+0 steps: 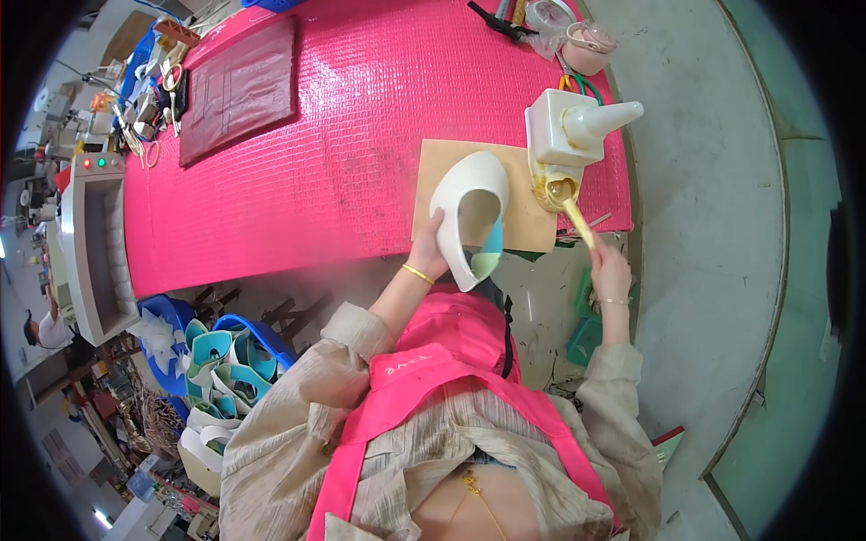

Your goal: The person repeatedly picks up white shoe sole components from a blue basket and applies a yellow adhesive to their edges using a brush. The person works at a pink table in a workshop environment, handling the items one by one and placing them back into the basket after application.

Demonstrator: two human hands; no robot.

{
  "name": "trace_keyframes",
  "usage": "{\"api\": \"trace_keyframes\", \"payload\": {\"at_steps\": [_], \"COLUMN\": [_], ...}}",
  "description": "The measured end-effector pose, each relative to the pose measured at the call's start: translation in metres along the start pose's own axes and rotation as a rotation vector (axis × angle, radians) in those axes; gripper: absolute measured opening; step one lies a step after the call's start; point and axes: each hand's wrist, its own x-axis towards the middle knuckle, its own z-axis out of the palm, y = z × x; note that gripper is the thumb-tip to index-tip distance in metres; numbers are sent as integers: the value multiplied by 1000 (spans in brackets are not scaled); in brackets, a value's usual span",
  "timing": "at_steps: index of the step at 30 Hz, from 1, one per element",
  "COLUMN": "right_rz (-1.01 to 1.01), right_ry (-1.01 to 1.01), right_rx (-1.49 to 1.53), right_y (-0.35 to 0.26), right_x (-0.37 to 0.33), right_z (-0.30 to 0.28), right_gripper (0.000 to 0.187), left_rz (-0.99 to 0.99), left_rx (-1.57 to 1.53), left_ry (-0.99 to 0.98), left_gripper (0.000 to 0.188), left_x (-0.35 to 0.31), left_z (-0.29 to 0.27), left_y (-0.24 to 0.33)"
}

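My left hand (429,245) is closed on the side of a white shoe upper (478,173) with a turquoise and pale green lining. The upper is tilted over a sheet of brown card (528,221) at the table's near edge, its toe pointing away from me. My right hand (612,270) grips the end of a yellowish glue brush (578,223). The brush's far end is in the round, glue-stained mouth of a white glue pot (548,131) with a cone-shaped top; the bristles are hidden there.
A pink textured covering (361,135) lies over the table, with a dark red mat (242,90) at far left. Scissors and tools (149,117) crowd the left end. A pink tub (588,50) stands beyond the glue pot. More uppers (236,379) fill a blue basket at lower left.
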Motion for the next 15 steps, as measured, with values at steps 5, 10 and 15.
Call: {"api": "trace_keyframes", "payload": {"at_steps": [5,10,15], "right_rz": [-53,-49,-173], "right_ry": [-40,-79,-161], "right_rx": [688,892,345], "right_y": [-24,-30,-123], "right_x": [-9,-12,34], "right_z": [7,22,32], "right_gripper": [28,31,35], "left_rz": [-190,-134,114], "left_rx": [-443,-424,72], "left_ry": [-587,-452,352], "left_gripper": [42,40,32], "left_x": [9,7,-13], "left_z": [-65,-73,11], "left_y": [22,22,24]}}
